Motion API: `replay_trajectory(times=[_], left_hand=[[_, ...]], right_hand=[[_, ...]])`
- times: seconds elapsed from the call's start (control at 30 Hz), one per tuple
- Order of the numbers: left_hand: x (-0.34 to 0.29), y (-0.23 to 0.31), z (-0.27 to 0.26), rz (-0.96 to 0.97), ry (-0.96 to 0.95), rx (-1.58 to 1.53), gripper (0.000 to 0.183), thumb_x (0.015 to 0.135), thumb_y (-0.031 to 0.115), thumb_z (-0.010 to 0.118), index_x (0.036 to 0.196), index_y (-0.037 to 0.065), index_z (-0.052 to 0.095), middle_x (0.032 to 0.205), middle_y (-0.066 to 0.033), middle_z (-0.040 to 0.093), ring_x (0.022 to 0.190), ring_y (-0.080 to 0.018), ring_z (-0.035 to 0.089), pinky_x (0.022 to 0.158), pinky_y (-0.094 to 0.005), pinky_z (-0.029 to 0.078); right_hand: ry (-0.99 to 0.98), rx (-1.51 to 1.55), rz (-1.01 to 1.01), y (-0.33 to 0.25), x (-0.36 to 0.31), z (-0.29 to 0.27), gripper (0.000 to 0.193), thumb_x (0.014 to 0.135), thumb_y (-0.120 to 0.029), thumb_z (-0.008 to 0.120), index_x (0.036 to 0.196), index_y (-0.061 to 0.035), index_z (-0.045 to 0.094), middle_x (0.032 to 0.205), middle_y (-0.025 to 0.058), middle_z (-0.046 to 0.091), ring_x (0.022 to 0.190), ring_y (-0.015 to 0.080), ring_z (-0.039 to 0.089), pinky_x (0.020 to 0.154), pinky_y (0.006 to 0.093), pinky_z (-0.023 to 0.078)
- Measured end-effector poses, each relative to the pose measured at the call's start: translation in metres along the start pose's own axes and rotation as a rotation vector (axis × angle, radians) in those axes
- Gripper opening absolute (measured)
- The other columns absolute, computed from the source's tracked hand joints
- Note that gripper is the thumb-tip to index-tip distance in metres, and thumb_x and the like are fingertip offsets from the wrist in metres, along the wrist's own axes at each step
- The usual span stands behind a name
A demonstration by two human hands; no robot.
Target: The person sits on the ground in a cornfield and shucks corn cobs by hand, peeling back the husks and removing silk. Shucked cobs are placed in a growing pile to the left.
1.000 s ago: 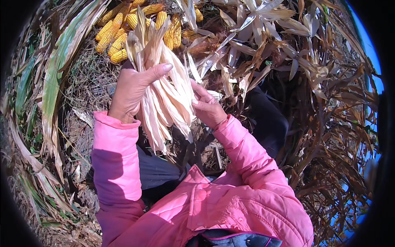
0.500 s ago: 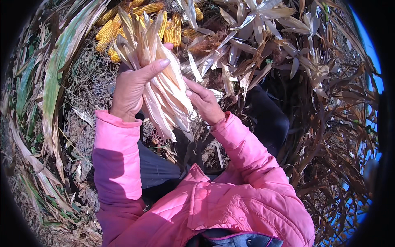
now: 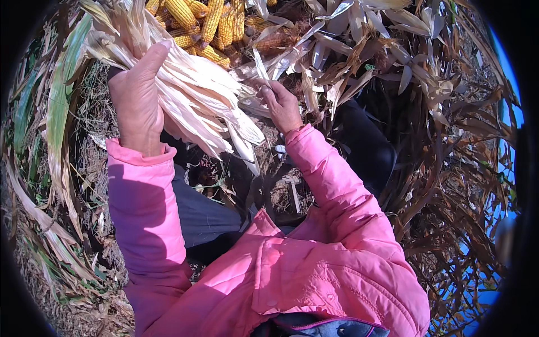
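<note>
A thick bundle of dry, pale corn husks (image 3: 196, 92) fans out from my left hand (image 3: 139, 98), which is closed round it with the thumb on top. The loose husk ends point down and to the right, while the upper ends spread to the far left. To the right of the bundle, my right hand (image 3: 282, 105) has thumb and fingers pinched together at a thin, pale wisp of husk beside the bundle's edge. Just beyond the bundle lies a pile of husked yellow corn ears (image 3: 212, 22).
Loose dry husks (image 3: 359, 33) are heaped at the far right. Brown leaves and stalks (image 3: 455, 168) rise along the right side, with blue showing behind them. On the left stand long green-and-tan corn leaves (image 3: 59, 112). My dark-clothed knee (image 3: 368, 157) juts out right of my right forearm.
My left hand has moved left and away from me with the husk bundle, which now tilts more to the left. My right hand has shifted slightly farther out, off the bundle's side.
</note>
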State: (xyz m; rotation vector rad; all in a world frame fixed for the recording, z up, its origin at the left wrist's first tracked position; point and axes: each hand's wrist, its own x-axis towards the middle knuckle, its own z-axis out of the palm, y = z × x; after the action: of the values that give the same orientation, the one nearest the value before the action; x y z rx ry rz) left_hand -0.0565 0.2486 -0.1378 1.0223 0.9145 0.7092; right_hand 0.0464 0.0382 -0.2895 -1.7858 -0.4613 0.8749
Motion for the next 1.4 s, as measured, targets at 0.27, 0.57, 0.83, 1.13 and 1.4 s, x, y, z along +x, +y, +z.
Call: replay_trajectory(times=[0.27,0.57,0.83,1.13,1.4], left_hand=[[-0.010,0.014,0.004,0.122,-0.109,0.138,0.038,0.079,-0.005,0.058,0.116,-0.003,0.051,0.099,-0.0097,0.063,0.093,-0.0151,0.059,0.087,-0.0291,0.046],[-0.009,0.014,-0.005,0.047,-0.084,0.055,0.019,0.080,0.000,0.057,0.098,-0.004,0.062,0.091,-0.0085,0.064,0.085,-0.0140,0.059,0.082,-0.0280,0.046],[-0.022,0.024,0.005,-0.070,-0.097,0.020,0.023,0.077,-0.001,0.063,0.100,-0.005,0.061,0.093,-0.0105,0.065,0.084,-0.0172,0.062,0.080,-0.0296,0.048],[-0.022,0.019,0.010,0.055,-0.105,0.187,0.041,0.077,-0.003,0.066,0.116,-0.001,0.052,0.097,-0.0065,0.061,0.080,-0.0112,0.058,0.075,-0.0240,0.047],[-0.021,0.013,0.016,-0.024,-0.184,0.250,0.034,0.076,0.006,0.070,0.108,-0.001,0.061,0.099,-0.0060,0.064,0.084,-0.0105,0.059,0.078,-0.0235,0.045]], right_hand=[[-0.267,-0.937,0.395,0.165,-0.032,0.045,0.061,0.070,-0.035,0.072,0.120,-0.0130,0.046,0.116,0.0094,0.055,0.110,0.0259,0.053,0.088,0.0386,0.045],[-0.260,-0.929,0.466,0.215,-0.040,0.057,0.051,0.069,-0.043,0.070,0.108,-0.0161,0.051,0.088,0.0086,0.064,0.080,0.0290,0.063,0.067,0.0419,0.051],[-0.166,-1.034,0.594,0.178,-0.050,0.073,0.060,0.069,-0.044,0.070,0.115,-0.0117,0.050,0.114,0.0105,0.056,0.103,0.0272,0.057,0.082,0.0408,0.047],[-0.267,-0.752,0.452,0.194,-0.041,0.064,0.032,0.068,-0.034,0.064,0.084,-0.0066,0.058,0.083,0.0163,0.060,0.079,0.0309,0.060,0.070,0.0399,0.047],[-0.016,-0.449,-0.156,0.070,-0.048,0.006,0.019,0.067,-0.007,0.065,0.077,-0.0045,0.049,0.075,0.0123,0.054,0.067,0.0300,0.056,0.060,0.0358,0.046]])
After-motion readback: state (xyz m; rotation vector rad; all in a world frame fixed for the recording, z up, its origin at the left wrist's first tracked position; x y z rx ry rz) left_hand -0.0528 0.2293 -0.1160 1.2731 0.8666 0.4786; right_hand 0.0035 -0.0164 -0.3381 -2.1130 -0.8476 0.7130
